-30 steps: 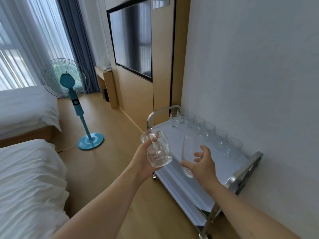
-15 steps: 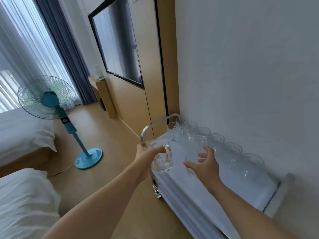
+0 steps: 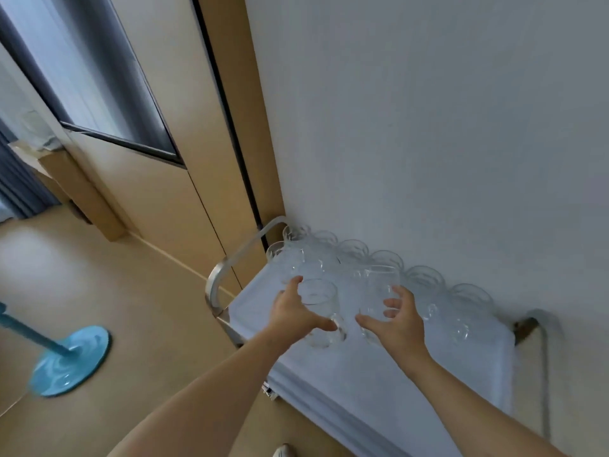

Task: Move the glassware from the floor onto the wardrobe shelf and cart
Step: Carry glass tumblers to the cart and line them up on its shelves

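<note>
The cart stands against the white wall, its top covered in white cloth. My left hand grips a clear handled glass mug, thumb under it and fingers over its far side. My right hand holds a tall clear tumbler, with curled fingers on its right side and the thumb on its left. Both glasses are low over the middle of the cart top; I cannot tell whether they touch it. A row of several clear glasses lines the wall edge of the cart.
Metal handles close the cart's left end and right end. A wooden panel wall with a dark screen runs to the left. The blue fan base stands on the wooden floor. A shoe tip shows at the bottom.
My view has swung right and closer to the cart. Both hands have moved forward and down, bringing the mug and tumbler low over the cart top beside the row of glasses.
</note>
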Motion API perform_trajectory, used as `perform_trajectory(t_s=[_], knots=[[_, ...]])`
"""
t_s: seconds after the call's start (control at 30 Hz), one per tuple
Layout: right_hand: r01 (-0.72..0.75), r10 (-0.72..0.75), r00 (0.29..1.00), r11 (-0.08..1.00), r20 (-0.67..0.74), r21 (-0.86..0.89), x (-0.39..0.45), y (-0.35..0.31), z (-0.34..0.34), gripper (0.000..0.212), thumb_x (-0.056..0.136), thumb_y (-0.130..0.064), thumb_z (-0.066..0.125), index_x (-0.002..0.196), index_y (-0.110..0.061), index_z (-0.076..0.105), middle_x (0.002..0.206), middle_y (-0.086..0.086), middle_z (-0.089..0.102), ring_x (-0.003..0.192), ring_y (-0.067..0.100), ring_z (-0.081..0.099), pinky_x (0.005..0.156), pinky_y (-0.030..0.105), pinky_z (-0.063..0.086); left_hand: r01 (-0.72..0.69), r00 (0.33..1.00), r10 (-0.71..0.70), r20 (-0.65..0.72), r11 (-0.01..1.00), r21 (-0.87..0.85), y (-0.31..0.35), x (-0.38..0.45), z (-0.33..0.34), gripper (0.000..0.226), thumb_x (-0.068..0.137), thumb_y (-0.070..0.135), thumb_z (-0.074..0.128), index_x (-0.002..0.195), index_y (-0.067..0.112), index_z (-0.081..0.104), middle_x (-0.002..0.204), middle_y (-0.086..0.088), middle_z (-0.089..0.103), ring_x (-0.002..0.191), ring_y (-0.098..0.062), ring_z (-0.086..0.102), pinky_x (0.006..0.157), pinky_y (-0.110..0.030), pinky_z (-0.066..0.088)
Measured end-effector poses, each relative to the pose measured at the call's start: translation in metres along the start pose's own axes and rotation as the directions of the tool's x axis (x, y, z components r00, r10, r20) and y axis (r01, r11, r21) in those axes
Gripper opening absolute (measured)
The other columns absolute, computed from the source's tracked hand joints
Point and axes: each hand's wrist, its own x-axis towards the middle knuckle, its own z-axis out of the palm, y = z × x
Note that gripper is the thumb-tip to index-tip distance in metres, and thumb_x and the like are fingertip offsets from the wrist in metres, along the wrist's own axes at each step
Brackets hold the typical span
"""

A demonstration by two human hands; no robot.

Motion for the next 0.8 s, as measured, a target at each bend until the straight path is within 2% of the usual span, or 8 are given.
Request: perform_trajectory(t_s=[0.07,0.13,0.23,0.33,0.53,0.63,0.8], knots=[[-0.049,0.049,0.997,0.999,-0.059,0.006,0.006,0.0,0.012,0.098,0.062,-0.031,0.095,0.142,-0.024,0.039,0.12,0.0,0.056,0.105,0.021,0.057,0.087,0.034,0.048,-0.033,0.998,0.025,0.062,0.991,0.127,-0.002,0.028,-0.001,0.128,0.044,0.033,0.1,0.15,0.036,0.027,0.139,-0.007,0.043,0.131,-0.027,0.044,0.101,-0.044,0.052],[-0.079,0.077,0.992,0.997,-0.101,-0.015,0.013,0.002,0.023,0.099,0.061,-0.032,0.096,0.142,-0.024,0.039,0.119,0.0,0.056,0.104,0.02,0.058,0.084,0.031,0.047,-0.096,0.989,0.068,0.133,0.97,0.224,-0.005,0.053,-0.001,0.124,0.046,0.029,0.099,0.148,0.032,0.028,0.139,-0.008,0.04,0.133,-0.029,0.04,0.103,-0.047,0.049],[-0.115,0.107,0.982,0.993,-0.156,-0.04,0.025,0.002,0.038,0.099,0.06,-0.034,0.096,0.141,-0.025,0.039,0.119,-0.001,0.058,0.103,0.019,0.059,0.085,0.032,0.048,-0.213,0.962,0.142,0.234,0.924,0.317,-0.012,0.084,-0.001,0.115,0.054,0.019,0.095,0.147,0.025,0.027,0.14,-0.007,0.036,0.131,-0.03,0.037,0.105,-0.042,0.046],[-0.162,0.157,0.96,0.987,-0.231,-0.005,0.034,0.0,0.053,0.102,0.061,-0.033,0.096,0.144,-0.025,0.037,0.119,-0.001,0.057,0.104,0.018,0.059,0.089,0.034,0.05,-0.325,0.929,0.207,0.306,0.852,0.41,-0.015,0.112,-0.003,0.114,0.057,0.018,0.093,0.148,0.022,0.025,0.144,-0.005,0.037,0.135,-0.028,0.034,0.107,-0.036,0.042],[-0.215,0.202,0.917,0.977,-0.345,0.0,0.041,0.003,0.074,0.104,0.058,-0.032,0.097,0.144,-0.023,0.04,0.115,-0.001,0.059,0.101,0.018,0.06,0.09,0.039,0.054,-0.36,0.912,0.219,0.348,0.834,0.419,-0.02,0.163,-0.011,0.113,0.059,0.017,0.093,0.148,0.019,0.024,0.145,-0.003,0.035,0.136,-0.026,0.035,0.106,-0.032,0.04],[-0.236,0.222,0.902,0.972,-0.371,0.006,0.044,0.005,0.081,0.103,0.058,-0.033,0.097,0.143,-0.024,0.04,0.115,-0.003,0.059,0.103,0.017,0.061,0.088,0.034,0.053,-0.372,0.889,0.192,0.415,0.832,0.411,-0.022,0.18,-0.013,0.116,0.057,0.022,0.095,0.148,0.017,0.024,0.147,-0.003,0.033,0.136,-0.026,0.038,0.106,-0.034,0.041],[-0.256,0.239,0.89,0.967,-0.389,0.007,0.052,0.004,0.093,0.1,0.058,-0.034,0.097,0.141,-0.025,0.042,0.115,-0.003,0.06,0.103,0.017,0.062,0.083,0.028,0.049,-0.353,0.888,0.165,0.429,0.842,0.407,-0.025,0.196,-0.015,0.116,0.054,0.023,0.097,0.145,0.015,0.025,0.148,-0.005,0.03,0.132,-0.029,0.044,0.102,-0.035,0.046]])
